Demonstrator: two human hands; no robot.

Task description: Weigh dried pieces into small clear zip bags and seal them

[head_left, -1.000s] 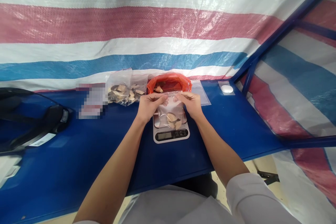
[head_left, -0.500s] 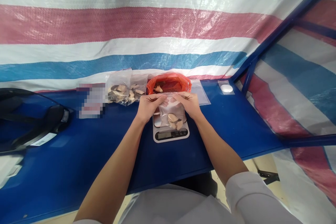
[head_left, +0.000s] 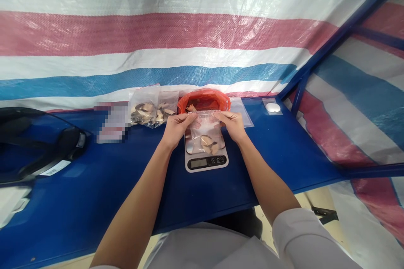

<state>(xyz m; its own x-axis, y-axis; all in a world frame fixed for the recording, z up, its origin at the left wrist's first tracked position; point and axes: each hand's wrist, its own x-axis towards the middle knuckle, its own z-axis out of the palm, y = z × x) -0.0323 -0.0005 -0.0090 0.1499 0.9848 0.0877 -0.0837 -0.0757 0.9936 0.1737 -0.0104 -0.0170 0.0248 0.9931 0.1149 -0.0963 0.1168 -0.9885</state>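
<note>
At a blue bench [head_left: 202,204], a white kitchen scale [head_left: 206,163] sits back from the near edge, its display turned toward the person in white sleeves [head_left: 295,225], presumably for easy reading. Over its plate hangs a clear bag [head_left: 200,128] of pale, dark-edged pieces [head_left: 206,143]; whether it touches the plate cannot be told. The left hand [head_left: 175,129] and right hand [head_left: 234,125] each have a closed grip on 1 top corner, likely to hold the mouth taut while the pieces sit low. Toward the far edge, 2 filled bags [head_left: 145,95] [head_left: 169,98] stand beside a red bag [head_left: 226,103], open wide, perhaps for access. A flat bag [head_left: 246,115] lies to its right; a white rounded object [head_left: 272,108] rests near the far right corner. Striped sheeting [head_left: 202,29] rises behind.
</note>
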